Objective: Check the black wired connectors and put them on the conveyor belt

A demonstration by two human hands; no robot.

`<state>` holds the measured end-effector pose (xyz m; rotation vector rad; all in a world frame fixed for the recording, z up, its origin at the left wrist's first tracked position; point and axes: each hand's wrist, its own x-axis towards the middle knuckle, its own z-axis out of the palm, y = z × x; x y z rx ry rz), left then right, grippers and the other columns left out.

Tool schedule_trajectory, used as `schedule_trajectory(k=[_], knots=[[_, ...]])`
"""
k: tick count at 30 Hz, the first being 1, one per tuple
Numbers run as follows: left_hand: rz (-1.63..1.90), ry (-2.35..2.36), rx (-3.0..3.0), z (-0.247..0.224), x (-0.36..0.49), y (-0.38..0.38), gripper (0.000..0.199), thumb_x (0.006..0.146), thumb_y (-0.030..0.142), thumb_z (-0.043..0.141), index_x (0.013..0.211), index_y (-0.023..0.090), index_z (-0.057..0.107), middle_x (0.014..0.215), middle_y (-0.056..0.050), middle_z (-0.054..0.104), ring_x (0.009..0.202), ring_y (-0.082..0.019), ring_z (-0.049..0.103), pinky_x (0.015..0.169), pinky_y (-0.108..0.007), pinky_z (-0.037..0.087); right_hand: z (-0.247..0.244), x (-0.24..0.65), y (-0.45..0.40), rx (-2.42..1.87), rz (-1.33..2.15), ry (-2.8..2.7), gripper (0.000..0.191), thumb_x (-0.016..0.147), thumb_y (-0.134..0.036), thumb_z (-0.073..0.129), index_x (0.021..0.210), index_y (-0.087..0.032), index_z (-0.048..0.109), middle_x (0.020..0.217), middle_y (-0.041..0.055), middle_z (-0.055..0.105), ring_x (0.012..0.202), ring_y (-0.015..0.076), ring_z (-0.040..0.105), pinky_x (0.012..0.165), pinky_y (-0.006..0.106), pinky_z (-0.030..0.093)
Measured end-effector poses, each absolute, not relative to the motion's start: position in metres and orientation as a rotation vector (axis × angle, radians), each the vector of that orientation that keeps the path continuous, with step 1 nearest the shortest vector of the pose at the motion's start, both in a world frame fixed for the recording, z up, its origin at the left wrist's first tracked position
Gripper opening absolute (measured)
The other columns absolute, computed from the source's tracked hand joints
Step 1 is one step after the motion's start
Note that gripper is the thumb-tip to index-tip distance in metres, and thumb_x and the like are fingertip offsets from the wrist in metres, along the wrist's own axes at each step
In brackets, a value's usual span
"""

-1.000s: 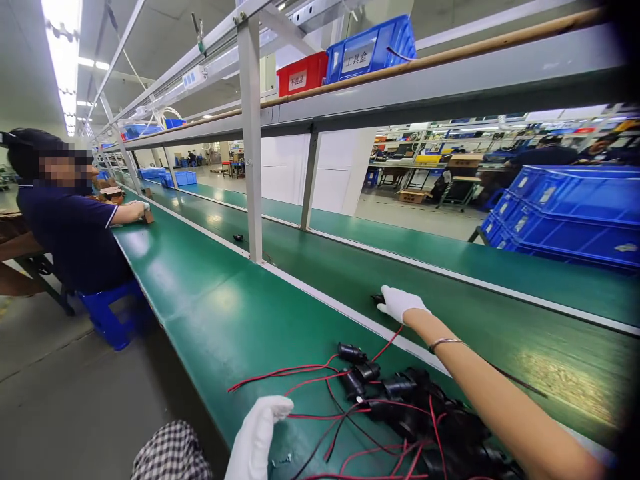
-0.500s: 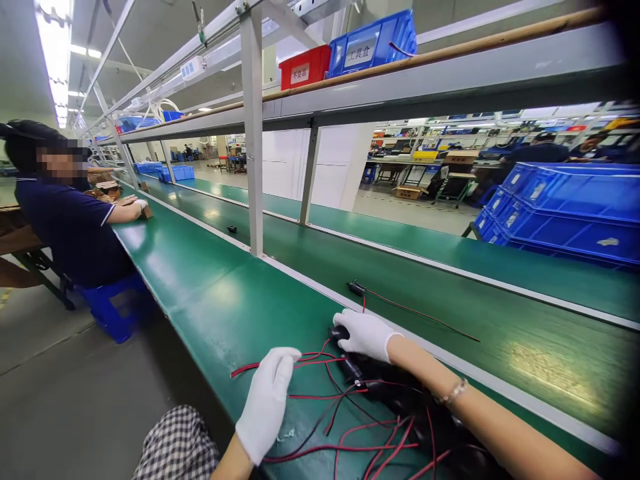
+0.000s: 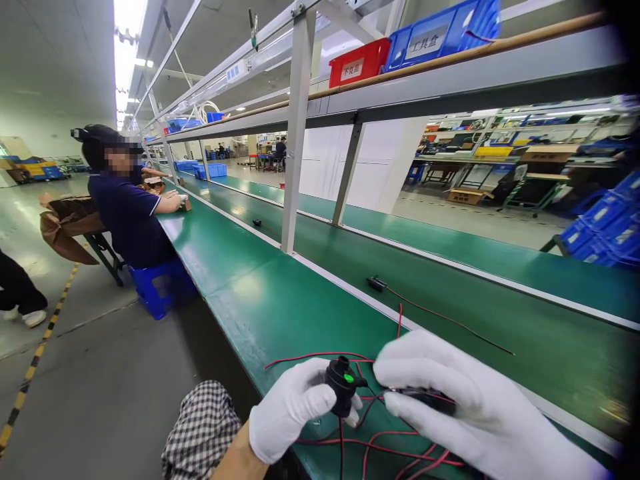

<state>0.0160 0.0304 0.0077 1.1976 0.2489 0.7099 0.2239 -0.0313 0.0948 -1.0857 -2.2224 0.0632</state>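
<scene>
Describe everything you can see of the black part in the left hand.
The black part is a squat, rounded piece, apparently plastic, with a narrower neck on top and a small stub sticking out sideways toward the right hand. A bright green mark sits on its upper face. It is held roughly upright above the green bench, gripped by the gloved left hand. Thin wiring hangs below it. Its underside is hidden.

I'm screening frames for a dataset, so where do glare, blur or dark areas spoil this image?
Head view: the right gloved hand looks soft, probably motion blur; the ceiling light strip is blown out; glare whitens patches of the green workbench; the right edge falls to black.
</scene>
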Motion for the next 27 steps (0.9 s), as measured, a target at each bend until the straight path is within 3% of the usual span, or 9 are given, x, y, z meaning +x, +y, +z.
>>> schedule_trajectory(k=[2, 6, 11, 14, 18, 21, 24, 27], knots=[[0.717, 0.27, 1.234, 0.01, 0.011, 0.026, 0.056, 0.083, 0.058, 0.066, 0.111, 0.011, 0.064, 0.087, -0.009, 0.067, 0.078, -0.017, 0.062, 0.077, -0.031, 0.047, 0.091, 0.218, -0.04, -1.093, 0.085, -2.144, 0.009, 0.099, -0.02, 0.054, 0.101, -0.028, 0.059, 0.086, -0.0005, 0.061, 0.078, 0.0139, 0.061, 0.065, 0.021, 0.053], [0.713, 0.302, 1.296, 0.014, 0.007, 0.021, 0.051, 0.084, 0.055, 0.067, 0.116, 0.016, 0.066, 0.099, -0.008, 0.068, 0.09, -0.02, 0.06, 0.084, -0.033, 0.046, 0.077, 0.2, -0.044, -1.128, 0.009, -2.124, 0.017, 0.096, -0.013, 0.052, 0.104, -0.027, 0.058, 0.084, -0.0001, 0.063, 0.073, 0.015, 0.06, 0.062, 0.025, 0.053], [0.714, 0.353, 1.23, 0.015, 0.009, 0.01, 0.045, 0.083, 0.049, 0.07, 0.115, 0.018, 0.065, 0.106, -0.008, 0.065, 0.099, -0.02, 0.058, 0.09, -0.035, 0.045, 0.06, 0.194, -0.042, -1.138, -0.086, -2.124, 0.018, 0.09, -0.007, 0.047, 0.091, -0.025, 0.052, 0.076, -0.0011, 0.06, 0.066, 0.0153, 0.055, 0.057, 0.026, 0.048], [0.756, 0.37, 1.133, 0.013, 0.014, 0.004, 0.043, 0.082, 0.05, 0.071, 0.106, 0.015, 0.061, 0.097, -0.007, 0.064, 0.089, -0.017, 0.06, 0.082, -0.031, 0.046, 0.052, 0.192, -0.04, -1.168, 0.061, -2.045, 0.019, 0.084, -0.009, 0.051, 0.094, -0.025, 0.05, 0.082, -0.0008, 0.06, 0.07, 0.0153, 0.058, 0.061, 0.025, 0.051], [0.749, 0.353, 0.974, 0.011, 0.023, 0.0, 0.041, 0.083, 0.05, 0.07, 0.097, 0.015, 0.055, 0.086, -0.006, 0.066, 0.077, -0.016, 0.063, 0.076, -0.03, 0.047, 0.046, 0.189, -0.04, -1.197, 0.382, -1.896, 0.039, 0.071, -0.015, 0.058, 0.107, -0.025, 0.048, 0.089, -0.0013, 0.059, 0.066, 0.0149, 0.06, 0.064, 0.026, 0.055], [0.739, 0.301, 0.858, 0.011, 0.033, -0.003, 0.039, 0.085, 0.05, 0.068, 0.094, 0.014, 0.057, 0.079, -0.005, 0.067, 0.072, -0.015, 0.065, 0.072, -0.027, 0.046, 0.043, 0.191, -0.039, -1.263, 0.51, -1.753, 0.032, 0.07, -0.019, 0.063, 0.1, -0.024, 0.052, 0.094, 0.002, 0.062, 0.082, 0.0209, 0.063, 0.077, 0.033, 0.055], [0.647, 0.168, 0.717, 0.005, 0.043, -0.006, 0.052, 0.083, 0.062, 0.063, 0.093, 0.011, 0.063, 0.07, -0.006, 0.066, 0.057, -0.015, 0.063, 0.061, -0.027, 0.047, 0.038, 0.194, -0.036, -1.237, 0.867, -1.51, 0.029, 0.073, -0.03, 0.067, 0.097, -0.023, 0.051, 0.088, 0.0029, 0.063, 0.08, 0.0237, 0.063, 0.076, 0.038, 0.054], [0.544, 0.125, 0.601, -0.003, 0.049, -0.01, 0.066, 0.079, 0.071, 0.061, 0.089, 0.006, 0.069, 0.07, -0.01, 0.069, 0.054, -0.016, 0.064, 0.053, -0.026, 0.045, 0.037, 0.193, -0.031, -1.118, 1.144, -1.377, 0.043, 0.075, -0.059, 0.068, 0.092, -0.023, 0.05, 0.069, 0.0001, 0.059, 0.066, 0.0236, 0.061, 0.066, 0.039, 0.054]])
